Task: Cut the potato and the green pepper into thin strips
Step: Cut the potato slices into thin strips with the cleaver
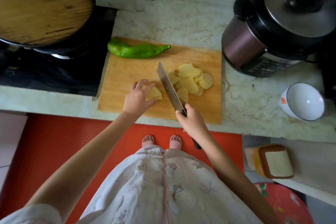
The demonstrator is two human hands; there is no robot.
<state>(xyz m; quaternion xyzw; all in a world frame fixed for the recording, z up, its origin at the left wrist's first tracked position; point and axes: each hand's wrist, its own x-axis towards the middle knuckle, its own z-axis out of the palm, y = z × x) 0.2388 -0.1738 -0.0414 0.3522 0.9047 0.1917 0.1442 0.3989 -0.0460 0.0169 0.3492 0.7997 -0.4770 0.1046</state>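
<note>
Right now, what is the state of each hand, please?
Left hand: holds the pale yellow potato piece on the wooden cutting board.
Right hand: grips the black-handled steel cleaver.

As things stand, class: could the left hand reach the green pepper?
Probably yes. Only bare cutting board lies between the left hand and the green pepper, and the cleaver stands to its right, out of the path. It would first have to let go of the potato piece it holds.
</note>
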